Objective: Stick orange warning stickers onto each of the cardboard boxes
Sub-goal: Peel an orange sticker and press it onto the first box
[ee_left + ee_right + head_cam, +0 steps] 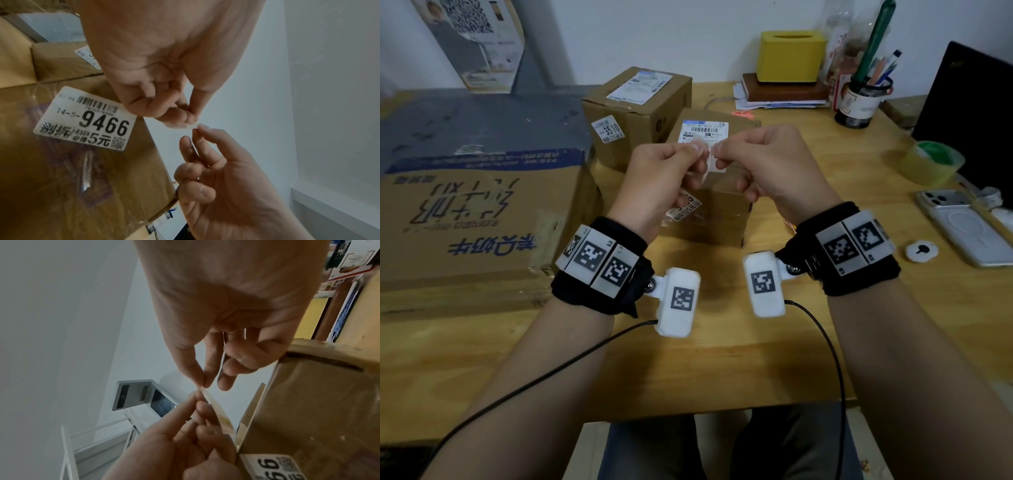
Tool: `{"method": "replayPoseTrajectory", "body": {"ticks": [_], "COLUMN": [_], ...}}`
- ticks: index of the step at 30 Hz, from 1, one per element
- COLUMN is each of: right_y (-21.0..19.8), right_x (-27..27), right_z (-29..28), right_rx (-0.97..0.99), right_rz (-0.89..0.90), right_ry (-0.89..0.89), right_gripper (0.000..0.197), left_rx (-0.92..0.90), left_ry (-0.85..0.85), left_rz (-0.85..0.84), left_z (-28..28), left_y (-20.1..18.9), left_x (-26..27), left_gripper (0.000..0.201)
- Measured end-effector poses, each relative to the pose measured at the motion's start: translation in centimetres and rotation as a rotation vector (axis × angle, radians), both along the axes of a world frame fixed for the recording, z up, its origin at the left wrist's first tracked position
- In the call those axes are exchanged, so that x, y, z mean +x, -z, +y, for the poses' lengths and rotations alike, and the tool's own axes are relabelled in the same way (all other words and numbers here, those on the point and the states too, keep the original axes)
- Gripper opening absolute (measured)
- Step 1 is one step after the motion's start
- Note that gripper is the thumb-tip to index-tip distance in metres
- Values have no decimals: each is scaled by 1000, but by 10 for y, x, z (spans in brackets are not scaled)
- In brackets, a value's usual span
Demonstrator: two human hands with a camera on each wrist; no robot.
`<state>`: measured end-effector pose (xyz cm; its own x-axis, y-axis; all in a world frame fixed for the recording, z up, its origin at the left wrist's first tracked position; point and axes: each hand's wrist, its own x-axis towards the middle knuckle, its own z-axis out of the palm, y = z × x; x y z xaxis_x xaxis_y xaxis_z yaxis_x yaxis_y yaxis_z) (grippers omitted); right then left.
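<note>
**Pale sticker sheet pinched above the near box**

The left hand (661,171) and right hand (767,161) both pinched one pale sticker sheet (707,159), held edge to edge between them. The near cardboard box (709,209) stood directly below and beyond the hands, equally close to each.

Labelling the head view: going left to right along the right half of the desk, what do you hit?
Yellow tissue box → mesh pen cup → tape roll → phone.

Small office: wooden desk (688,359), pen holder (861,99), labelled parcel boxes (637,113).
</note>
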<state>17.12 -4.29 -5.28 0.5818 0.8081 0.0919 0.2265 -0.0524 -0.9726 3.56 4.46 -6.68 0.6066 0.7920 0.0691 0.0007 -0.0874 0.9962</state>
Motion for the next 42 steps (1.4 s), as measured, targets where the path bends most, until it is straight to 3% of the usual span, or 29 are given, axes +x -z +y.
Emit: {"method": "replayPoseTrajectory", "body": {"ticks": [7,14,30,42], "right_y": [-1,-2,0,3], "right_x": [-2,-2,3,19], "right_z": [-1,-2,-1,-5], "right_rx": [18,24,27,94], "right_rz": [-23,1,57,331], "right_ry": [10,3,66,119], "right_gripper": [19,20,15,15], "left_rx": [15,42,-31,-101], "left_ry": [-90,-107,-121,-186], "left_rz": [46,56,37,39], "left_z": [-3,0,6,13], "left_y": [-11,-7,-6,0], "left_x": [0,0,-5,-9], "left_gripper": [31,17,18,18]}}
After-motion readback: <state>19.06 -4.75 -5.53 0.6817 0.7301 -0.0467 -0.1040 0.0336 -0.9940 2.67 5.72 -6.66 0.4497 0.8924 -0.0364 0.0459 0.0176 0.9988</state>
